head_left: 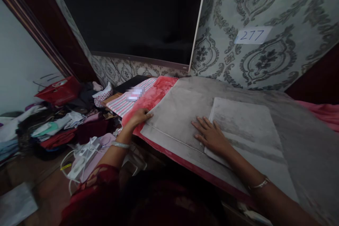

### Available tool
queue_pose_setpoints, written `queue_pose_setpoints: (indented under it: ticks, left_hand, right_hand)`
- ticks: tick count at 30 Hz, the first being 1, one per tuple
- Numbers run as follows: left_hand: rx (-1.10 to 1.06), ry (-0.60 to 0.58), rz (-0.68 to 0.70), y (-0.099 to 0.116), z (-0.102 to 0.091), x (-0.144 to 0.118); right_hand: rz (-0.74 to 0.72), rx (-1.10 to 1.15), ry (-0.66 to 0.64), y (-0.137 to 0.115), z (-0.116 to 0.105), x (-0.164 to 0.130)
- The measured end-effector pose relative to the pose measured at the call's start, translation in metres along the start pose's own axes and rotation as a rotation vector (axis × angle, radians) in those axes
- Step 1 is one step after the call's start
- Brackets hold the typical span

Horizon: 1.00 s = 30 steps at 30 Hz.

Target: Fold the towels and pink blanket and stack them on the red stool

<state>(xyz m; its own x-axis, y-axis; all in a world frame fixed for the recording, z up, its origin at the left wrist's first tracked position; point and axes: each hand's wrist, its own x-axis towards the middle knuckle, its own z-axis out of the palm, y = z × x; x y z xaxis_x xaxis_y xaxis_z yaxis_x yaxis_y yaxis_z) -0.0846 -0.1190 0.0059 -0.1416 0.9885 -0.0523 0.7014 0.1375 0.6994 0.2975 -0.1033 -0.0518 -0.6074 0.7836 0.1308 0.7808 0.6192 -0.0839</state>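
Note:
A grey plush cloth (180, 109) is spread over a red plush blanket (155, 93), part of it folded into a flat panel. At its left edge my left hand (139, 117) has curled fingers that hold the cloth's border, the thumb lying on top. My right hand (209, 134) is spread flat with its fingers apart. It presses on the grey cloth, partly over the left edge of a raised, folded grey piece (246, 120). A seam runs along the cloth near its front edge.
A pink-striped cloth (127, 102) lies left of the blanket. Piled clothes (60, 134), a red bag (59, 91) and a white power strip (84, 157) with cables are at the left. A dark television (132, 14) and a "277" paper (253, 35) are on the patterned wall.

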Motion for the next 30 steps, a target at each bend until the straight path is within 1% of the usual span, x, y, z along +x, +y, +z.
queue_pose_setpoints:
  ticks: [4,9,14,16,18,22,24,26,30]
  left_hand:
    - [0.045,0.039,-0.039,0.002,0.003,0.001]
    - [0.052,0.013,-0.053,0.004,0.003,0.004]
    - [0.042,0.088,-0.055,0.003,0.006,0.008]
    - [0.019,0.101,-0.049,0.002,0.006,0.008]
    - [-0.063,0.056,-0.046,0.001,0.006,0.006]
    - [-0.241,-0.093,-0.074,0.001,0.002,0.004]
    - [-0.229,-0.091,-0.09,0.003,0.001,0.005]
    - [-0.191,-0.061,-0.087,0.004,-0.001,0.006]
    - [-0.077,-0.009,-0.052,0.005,-0.005,0.01]
  right_hand:
    - [-0.009,0.004,0.012,0.001,0.002,0.0]
    - [-0.009,0.004,0.011,0.002,0.001,-0.001]
    - [-0.008,0.023,0.006,0.002,0.0,-0.001]
    - [-0.004,0.029,0.009,0.002,0.0,-0.001]
    - [-0.005,0.036,0.005,0.001,0.001,-0.001]
    - [-0.003,0.053,0.007,0.0,0.0,-0.001]
    - [0.0,0.068,0.002,-0.002,-0.002,0.001]
    - [0.016,0.084,-0.024,-0.005,-0.006,0.002]
    - [0.048,0.13,-0.083,-0.014,-0.022,0.004]
